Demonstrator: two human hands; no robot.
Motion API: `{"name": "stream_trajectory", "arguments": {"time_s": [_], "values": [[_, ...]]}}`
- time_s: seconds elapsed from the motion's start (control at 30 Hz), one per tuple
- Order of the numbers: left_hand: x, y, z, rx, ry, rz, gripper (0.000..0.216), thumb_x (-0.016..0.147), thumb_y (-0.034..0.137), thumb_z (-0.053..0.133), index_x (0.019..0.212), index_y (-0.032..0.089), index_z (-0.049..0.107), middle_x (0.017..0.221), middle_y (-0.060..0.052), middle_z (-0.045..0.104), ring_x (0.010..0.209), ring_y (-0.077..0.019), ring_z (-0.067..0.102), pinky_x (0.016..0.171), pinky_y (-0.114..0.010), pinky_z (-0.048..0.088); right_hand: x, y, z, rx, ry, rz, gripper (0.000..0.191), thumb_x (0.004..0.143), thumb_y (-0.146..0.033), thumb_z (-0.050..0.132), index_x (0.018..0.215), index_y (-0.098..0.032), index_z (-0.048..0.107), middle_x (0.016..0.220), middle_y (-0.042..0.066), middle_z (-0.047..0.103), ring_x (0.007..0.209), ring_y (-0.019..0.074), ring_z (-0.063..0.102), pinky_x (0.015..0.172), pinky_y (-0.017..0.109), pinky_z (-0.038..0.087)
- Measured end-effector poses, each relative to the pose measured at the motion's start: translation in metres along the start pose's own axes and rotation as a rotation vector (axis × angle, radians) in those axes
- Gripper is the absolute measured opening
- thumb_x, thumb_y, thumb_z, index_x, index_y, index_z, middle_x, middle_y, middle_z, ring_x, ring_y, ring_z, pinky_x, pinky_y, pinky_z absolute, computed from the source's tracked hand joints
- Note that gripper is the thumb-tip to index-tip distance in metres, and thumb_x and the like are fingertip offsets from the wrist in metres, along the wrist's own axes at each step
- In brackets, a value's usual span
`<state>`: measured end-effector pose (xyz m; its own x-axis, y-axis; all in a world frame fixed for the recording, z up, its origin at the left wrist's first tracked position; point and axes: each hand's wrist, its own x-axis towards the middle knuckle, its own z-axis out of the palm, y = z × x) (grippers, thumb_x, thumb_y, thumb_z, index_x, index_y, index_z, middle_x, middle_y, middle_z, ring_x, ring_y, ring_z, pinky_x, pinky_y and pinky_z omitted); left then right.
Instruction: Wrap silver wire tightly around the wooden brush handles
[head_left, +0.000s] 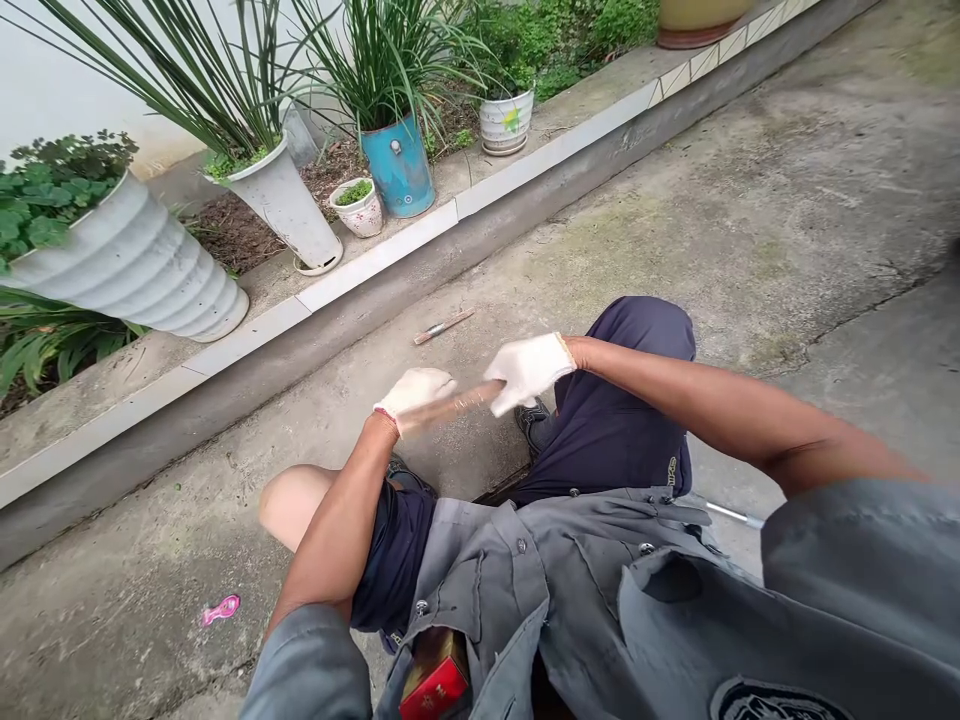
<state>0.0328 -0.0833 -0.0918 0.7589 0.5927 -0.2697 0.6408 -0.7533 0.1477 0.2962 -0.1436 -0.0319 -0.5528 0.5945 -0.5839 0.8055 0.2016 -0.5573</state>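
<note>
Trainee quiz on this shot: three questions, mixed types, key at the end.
1. Multiple choice: in the picture, what colour is the flowerpot just right of the small red-patterned pot?
A) Yellow
B) Blue
C) Black

2. True or false: the pink object lies on the concrete ground, apart from both the left hand and the right hand.

3. Fill in: the right hand, which grips the brown strip, wears a white ____.

Key: 1. B, blue. 2. True. 3. Glove.
</note>
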Motion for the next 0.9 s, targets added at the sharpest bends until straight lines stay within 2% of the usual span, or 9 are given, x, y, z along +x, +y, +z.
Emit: {"name": "stream_trajectory", "arguments": {"time_s": [0.1, 0.17, 0.3, 0.37, 0.47, 0.57, 0.63, 0.73, 0.9], "values": [[0.002, -0.01, -0.004, 0.07, 0.044, 0.02, 0.047, 0.12, 0.036, 0.041, 0.109, 0.017, 0.082, 0.115, -0.014, 0.081, 0.11, -0.0284, 0.075, 0.099, -0.037, 0.053, -0.001, 0.003, 0.012, -0.113, -0.196, 0.065, 0.04, 0.087, -0.056, 0.076, 0.095, -0.017, 0.078, 0.074, 0.005, 0.075, 0.066, 0.0186, 0.071, 0.066, 0.026, 0.049], [0.003, -0.011, -0.005, 0.139, 0.059, 0.016, 0.049, 0.12, 0.037, 0.041, 0.109, 0.016, 0.083, 0.112, -0.016, 0.081, 0.108, -0.029, 0.076, 0.099, -0.038, 0.052, 0.006, 0.007, 0.019, -0.246, -0.197, 0.146, 0.036, 0.084, -0.05, 0.079, 0.095, -0.015, 0.081, 0.08, 0.009, 0.077, 0.074, 0.024, 0.075, 0.073, 0.031, 0.054], [0.007, 0.001, -0.002, 0.233, 0.009, 0.038, 0.052, 0.118, 0.037, 0.044, 0.095, 0.015, 0.085, 0.095, -0.017, 0.081, 0.096, -0.0307, 0.077, 0.096, -0.042, 0.052, 0.028, 0.018, 0.021, -0.422, 0.077, 0.379, 0.031, 0.078, -0.021, 0.08, 0.103, -0.006, 0.085, 0.106, 0.027, 0.079, 0.106, 0.0411, 0.078, 0.092, 0.047, 0.058], [0.008, 0.011, 0.003, 0.235, -0.02, 0.037, 0.055, 0.117, 0.039, 0.043, 0.09, 0.016, 0.085, 0.087, -0.016, 0.08, 0.091, -0.0307, 0.077, 0.094, -0.042, 0.052, 0.037, 0.023, 0.014, -0.405, 0.253, 0.509, 0.037, 0.082, -0.019, 0.075, 0.115, -0.005, 0.085, 0.114, 0.03, 0.078, 0.113, 0.0437, 0.077, 0.095, 0.051, 0.058], [0.01, 0.024, 0.009, 0.2, -0.034, 0.036, 0.057, 0.118, 0.043, 0.042, 0.091, 0.017, 0.085, 0.086, -0.015, 0.08, 0.094, -0.0303, 0.077, 0.092, -0.039, 0.052, 0.041, 0.027, 0.0, -0.348, 0.435, 0.571, 0.045, 0.1, -0.037, 0.063, 0.13, -0.009, 0.082, 0.12, 0.028, 0.078, 0.119, 0.0403, 0.077, 0.096, 0.045, 0.057], [0.012, 0.022, 0.011, 0.148, -0.033, 0.018, 0.055, 0.118, 0.042, 0.041, 0.098, 0.017, 0.085, 0.097, -0.015, 0.083, 0.097, -0.0293, 0.076, 0.093, -0.038, 0.053, 0.034, 0.025, -0.011, -0.278, 0.475, 0.373, 0.06, 0.106, -0.064, 0.053, 0.126, -0.014, 0.081, 0.115, 0.02, 0.08, 0.107, 0.0313, 0.078, 0.086, 0.033, 0.053], [0.012, 0.013, 0.009, 0.121, -0.029, -0.037, 0.051, 0.118, 0.038, 0.04, 0.107, 0.017, 0.085, 0.106, -0.014, 0.083, 0.1, -0.0282, 0.076, 0.091, -0.036, 0.054, 0.024, 0.021, -0.013, -0.223, 0.408, 0.187, 0.062, 0.101, -0.072, 0.058, 0.115, -0.016, 0.08, 0.103, 0.013, 0.08, 0.092, 0.0233, 0.075, 0.076, 0.027, 0.047], [0.012, -0.006, 0.003, 0.125, -0.02, -0.098, 0.048, 0.118, 0.034, 0.039, 0.112, 0.016, 0.083, 0.113, -0.014, 0.082, 0.105, -0.0289, 0.075, 0.093, -0.037, 0.054, 0.011, 0.013, -0.008, -0.168, 0.154, 0.056, 0.053, 0.094, -0.069, 0.068, 0.1, -0.017, 0.079, 0.082, 0.005, 0.075, 0.073, 0.0155, 0.067, 0.068, 0.024, 0.041], [0.009, -0.026, -0.004, 0.226, 0.036, -0.135, 0.05, 0.119, 0.035, 0.037, 0.112, 0.013, 0.082, 0.121, -0.02, 0.08, 0.116, -0.0323, 0.073, 0.101, -0.044, 0.049, 0.012, 0.011, 0.011, -0.179, -0.245, 0.151, 0.045, 0.079, -0.054, 0.084, 0.095, -0.012, 0.081, 0.07, 0.006, 0.07, 0.068, 0.0192, 0.067, 0.072, 0.028, 0.049]]}}
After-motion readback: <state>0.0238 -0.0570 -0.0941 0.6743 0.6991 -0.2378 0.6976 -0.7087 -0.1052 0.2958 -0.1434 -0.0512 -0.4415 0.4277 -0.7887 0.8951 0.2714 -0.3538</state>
